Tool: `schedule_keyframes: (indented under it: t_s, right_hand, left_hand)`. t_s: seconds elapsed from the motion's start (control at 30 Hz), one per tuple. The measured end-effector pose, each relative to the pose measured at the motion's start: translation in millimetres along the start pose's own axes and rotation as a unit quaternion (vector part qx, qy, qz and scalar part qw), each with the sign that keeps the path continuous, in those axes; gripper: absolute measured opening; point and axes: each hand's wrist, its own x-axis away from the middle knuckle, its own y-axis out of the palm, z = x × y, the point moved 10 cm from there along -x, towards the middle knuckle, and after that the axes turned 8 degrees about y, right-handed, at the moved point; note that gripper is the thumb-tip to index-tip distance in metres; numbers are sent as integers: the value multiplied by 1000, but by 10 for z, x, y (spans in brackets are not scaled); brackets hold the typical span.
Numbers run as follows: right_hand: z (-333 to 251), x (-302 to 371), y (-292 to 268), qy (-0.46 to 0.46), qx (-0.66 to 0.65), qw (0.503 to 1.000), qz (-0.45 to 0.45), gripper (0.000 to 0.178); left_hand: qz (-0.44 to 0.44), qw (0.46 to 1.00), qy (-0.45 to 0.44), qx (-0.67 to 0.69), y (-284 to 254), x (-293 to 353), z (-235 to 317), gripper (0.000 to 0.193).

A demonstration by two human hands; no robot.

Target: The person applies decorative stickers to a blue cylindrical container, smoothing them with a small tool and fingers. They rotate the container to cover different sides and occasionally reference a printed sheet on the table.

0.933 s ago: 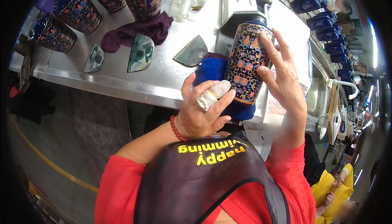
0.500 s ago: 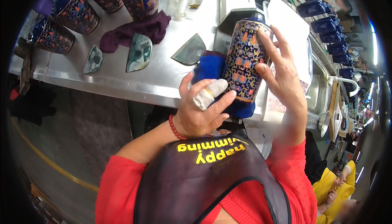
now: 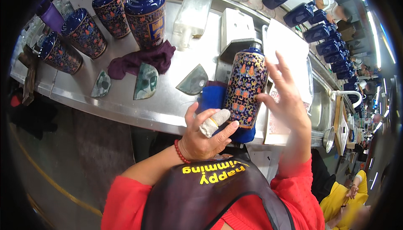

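Observation:
A dark blue bottle [image 3: 247, 89] with a dense flower-and-scroll pattern lies tilted at the front edge of the metal bench, its neck pointing away from me. Blue cloth [image 3: 211, 97] shows under and beside its base. My left hand [image 3: 208, 135] is closed at the bottle's lower left end, thumb and fingertips against it; one finger wears a pale wrap with a yellow band. Along the bottle's right side my right hand [image 3: 289, 100] is open, fingers spread, its thumb tip at the bottle's edge. Fingertip contact on that side is partly unclear.
Several patterned bottles, one being a tall bottle [image 3: 145, 18], stand at the back left. Near them are a purple cloth [image 3: 147, 60], dark green curved plates [image 3: 147, 81] and a clear container [image 3: 191, 16]. A white box [image 3: 238, 24] sits behind; a sink [image 3: 321, 108] is at right.
The view has shifted, so the bench sits lower in the picture. My right fingers have moved off the bottle's front face to its right edge. My left hand stays at its base.

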Motion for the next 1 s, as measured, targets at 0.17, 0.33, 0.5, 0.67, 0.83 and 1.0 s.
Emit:
schedule_keyframes:
  t_s: [0.17,0.33,0.5,0.67,0.83,1.0]
  right_hand:
    - [-229,-272,-479,-15,5,999,30,30]
    - [-517,-627,-1,-117,113,969,-185,19]
    - [-511,-947,-33,-138,133,973,-126,14]
    - [-500,-911,-329,-58,230,967,94,20]
    - [-1116,-62,230,-314,199,921,-113,12]
    - [-365,-284,-62,30,-47,994,-89,22]
  left_hand:
    - [2,1000,-1,-13,14,4,3,43]
    - [5,1000,4,-17,13,12,5,44]
    - [21,1000,13,-11,-12,-14,8,43]
    - [25,1000,10,-3,11,-4,-7,42]
    - [14,1000,20,-19,34,39,-4,41]
    - [0,999,41,6,-19,-42,-6,47]
